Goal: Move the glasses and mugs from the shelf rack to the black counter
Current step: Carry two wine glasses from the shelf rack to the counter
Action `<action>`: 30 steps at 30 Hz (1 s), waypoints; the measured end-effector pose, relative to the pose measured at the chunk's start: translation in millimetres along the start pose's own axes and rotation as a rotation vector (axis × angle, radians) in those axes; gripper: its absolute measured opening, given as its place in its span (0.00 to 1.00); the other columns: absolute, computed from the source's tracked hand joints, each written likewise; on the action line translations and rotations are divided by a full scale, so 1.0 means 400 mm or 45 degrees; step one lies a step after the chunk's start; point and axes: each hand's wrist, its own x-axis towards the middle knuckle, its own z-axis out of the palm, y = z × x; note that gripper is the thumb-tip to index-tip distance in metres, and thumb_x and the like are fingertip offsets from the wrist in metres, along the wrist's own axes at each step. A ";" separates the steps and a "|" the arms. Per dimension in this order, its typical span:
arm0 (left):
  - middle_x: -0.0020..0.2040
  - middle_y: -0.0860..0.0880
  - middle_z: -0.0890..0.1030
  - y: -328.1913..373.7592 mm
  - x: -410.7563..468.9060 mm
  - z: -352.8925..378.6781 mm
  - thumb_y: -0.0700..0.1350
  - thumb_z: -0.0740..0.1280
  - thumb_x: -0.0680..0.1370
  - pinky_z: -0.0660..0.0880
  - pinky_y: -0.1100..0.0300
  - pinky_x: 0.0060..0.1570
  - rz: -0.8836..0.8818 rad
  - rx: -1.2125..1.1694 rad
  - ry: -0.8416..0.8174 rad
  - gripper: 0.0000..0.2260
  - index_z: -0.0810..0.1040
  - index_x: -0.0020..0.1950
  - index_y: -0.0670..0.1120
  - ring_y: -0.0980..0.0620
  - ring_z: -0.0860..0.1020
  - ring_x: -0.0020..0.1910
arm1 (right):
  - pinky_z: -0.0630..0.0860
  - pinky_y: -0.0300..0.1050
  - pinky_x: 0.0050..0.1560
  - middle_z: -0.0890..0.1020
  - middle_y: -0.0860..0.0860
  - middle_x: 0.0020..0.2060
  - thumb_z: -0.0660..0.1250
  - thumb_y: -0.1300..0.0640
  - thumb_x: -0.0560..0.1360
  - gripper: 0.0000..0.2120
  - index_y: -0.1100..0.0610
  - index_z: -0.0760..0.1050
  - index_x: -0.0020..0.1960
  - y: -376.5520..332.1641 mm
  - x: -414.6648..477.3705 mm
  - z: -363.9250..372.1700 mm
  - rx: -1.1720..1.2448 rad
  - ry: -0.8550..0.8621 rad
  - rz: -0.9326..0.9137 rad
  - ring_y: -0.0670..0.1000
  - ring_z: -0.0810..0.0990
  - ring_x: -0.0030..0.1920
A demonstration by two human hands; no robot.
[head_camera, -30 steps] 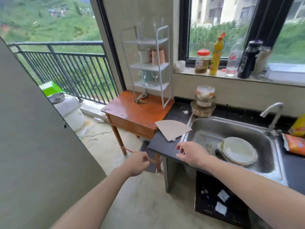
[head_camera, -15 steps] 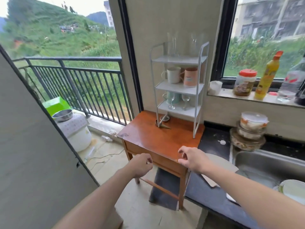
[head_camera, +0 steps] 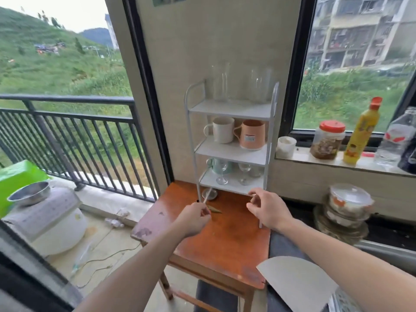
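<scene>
1. A white three-tier shelf rack [head_camera: 229,140] stands on an orange-brown wooden table [head_camera: 216,244], against the wall between a balcony door and a window.
2. Top tier: two tall clear glasses [head_camera: 221,83], side by side, upright.
3. Middle tier: a white mug [head_camera: 221,129] on the left and a peach mug [head_camera: 251,134] with a small label just beside it on the right, handles turned left.
4. Bottom tier: two stemmed glasses [head_camera: 221,171], with a pale green mug [head_camera: 216,165] behind the left one; what sits farther back is too blurred to tell.
5. The person's left hand [head_camera: 194,218] hovers over the table in front of the rack, fingers curled loosely inward and holding nothing.
6. The right hand [head_camera: 267,209] is raised near the front edge of the bottom tier, thumb and forefinger pinched close together, the other fingers bent; it grips no object.
7. The black counter [head_camera: 279,246] adjoins the table on the right, with a pale half-round board [head_camera: 297,282] lying on it.
8. Stacked lidded bowls [head_camera: 346,210] sit at the back of the counter.
9. On the windowsill [head_camera: 337,161]: a white cup, a red-lidded jar [head_camera: 327,139], a yellow bottle [head_camera: 362,131] and a clear plastic bottle.
10. On the balcony to the left, a metal bowl [head_camera: 30,193] rests on a white appliance beside the dark railing.
</scene>
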 end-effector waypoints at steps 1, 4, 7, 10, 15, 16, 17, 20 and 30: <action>0.40 0.52 0.79 0.002 0.034 -0.010 0.47 0.64 0.76 0.72 0.61 0.35 -0.005 -0.012 0.012 0.05 0.79 0.46 0.49 0.53 0.77 0.38 | 0.75 0.46 0.49 0.81 0.44 0.42 0.68 0.51 0.74 0.17 0.52 0.75 0.62 0.004 0.036 0.006 0.012 0.011 0.020 0.48 0.79 0.44; 0.42 0.49 0.81 -0.006 0.131 -0.030 0.47 0.65 0.75 0.72 0.60 0.35 -0.030 -0.050 0.045 0.05 0.80 0.48 0.48 0.50 0.77 0.40 | 0.75 0.46 0.49 0.81 0.45 0.41 0.68 0.51 0.74 0.18 0.53 0.75 0.63 0.017 0.127 0.044 0.083 0.029 0.092 0.50 0.79 0.46; 0.43 0.48 0.80 -0.027 0.219 -0.029 0.46 0.66 0.75 0.71 0.60 0.33 -0.074 -0.167 0.073 0.05 0.79 0.49 0.48 0.48 0.77 0.41 | 0.75 0.47 0.51 0.80 0.47 0.44 0.69 0.51 0.74 0.21 0.54 0.73 0.65 0.041 0.197 0.097 0.149 0.026 0.188 0.50 0.79 0.47; 0.47 0.48 0.80 -0.041 0.300 -0.009 0.44 0.67 0.75 0.74 0.59 0.41 -0.113 -0.325 0.062 0.11 0.76 0.57 0.46 0.47 0.77 0.47 | 0.75 0.49 0.56 0.79 0.50 0.53 0.70 0.51 0.73 0.24 0.54 0.70 0.67 0.074 0.261 0.146 0.256 0.051 0.339 0.51 0.78 0.53; 0.55 0.48 0.77 -0.057 0.459 0.012 0.44 0.70 0.74 0.77 0.48 0.57 -0.125 -0.622 0.007 0.22 0.69 0.66 0.47 0.48 0.77 0.55 | 0.75 0.51 0.57 0.78 0.50 0.55 0.71 0.51 0.74 0.21 0.52 0.70 0.65 0.111 0.385 0.205 0.535 0.202 0.545 0.51 0.77 0.57; 0.58 0.47 0.75 -0.062 0.491 0.017 0.44 0.71 0.73 0.76 0.48 0.59 -0.103 -0.646 -0.005 0.24 0.68 0.68 0.47 0.48 0.76 0.57 | 0.75 0.49 0.57 0.77 0.49 0.55 0.72 0.52 0.74 0.21 0.51 0.70 0.64 0.116 0.406 0.221 0.599 0.251 0.571 0.50 0.76 0.57; 0.59 0.47 0.75 -0.068 0.524 0.022 0.44 0.71 0.73 0.75 0.48 0.60 -0.074 -0.657 -0.011 0.26 0.67 0.69 0.47 0.48 0.75 0.58 | 0.74 0.44 0.54 0.77 0.48 0.55 0.73 0.53 0.73 0.21 0.52 0.70 0.63 0.121 0.427 0.235 0.650 0.305 0.603 0.49 0.76 0.56; 0.60 0.47 0.76 -0.076 0.610 0.041 0.43 0.73 0.71 0.76 0.50 0.58 0.018 -0.775 -0.011 0.29 0.67 0.69 0.48 0.51 0.75 0.58 | 0.71 0.37 0.45 0.78 0.50 0.52 0.73 0.58 0.71 0.19 0.55 0.72 0.59 0.144 0.489 0.275 0.717 0.390 0.715 0.50 0.78 0.54; 0.42 0.54 0.83 -0.105 0.758 0.104 0.41 0.74 0.71 0.76 0.70 0.37 0.280 -0.864 -0.009 0.13 0.77 0.50 0.55 0.60 0.82 0.40 | 0.73 0.49 0.37 0.80 0.63 0.39 0.69 0.62 0.66 0.12 0.63 0.74 0.49 0.175 0.524 0.328 0.792 0.489 0.627 0.53 0.76 0.36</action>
